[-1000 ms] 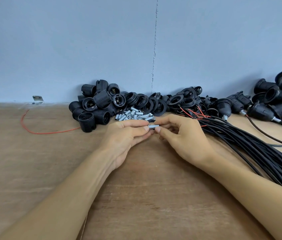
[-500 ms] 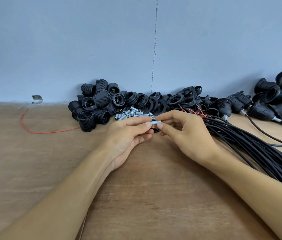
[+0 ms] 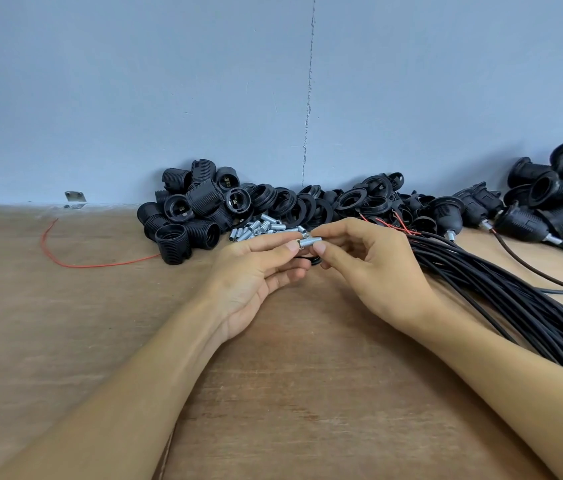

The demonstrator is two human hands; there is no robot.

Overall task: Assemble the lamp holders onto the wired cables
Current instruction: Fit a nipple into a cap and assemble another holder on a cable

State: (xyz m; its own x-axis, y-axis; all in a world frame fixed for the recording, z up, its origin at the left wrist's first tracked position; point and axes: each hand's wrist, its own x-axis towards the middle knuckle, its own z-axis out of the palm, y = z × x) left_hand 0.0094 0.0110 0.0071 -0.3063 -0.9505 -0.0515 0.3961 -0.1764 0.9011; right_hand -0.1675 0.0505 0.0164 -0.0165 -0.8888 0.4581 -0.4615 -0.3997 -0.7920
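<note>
grip: left hand [image 3: 256, 271], right hand [image 3: 373, 268] both fingertip-pinch one threaded metal tube [image 3: 309, 243] (tiny purchase)
risk: slips, lost among spare tubes [image 3: 259, 230] at bench [image 3: 65, 323] back edge

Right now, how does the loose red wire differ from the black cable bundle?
The thin red wire is a single curved strand at the left; the black cable bundle is many thicker strands running nearly straight at the right. Both rest on the wooden table.
</note>
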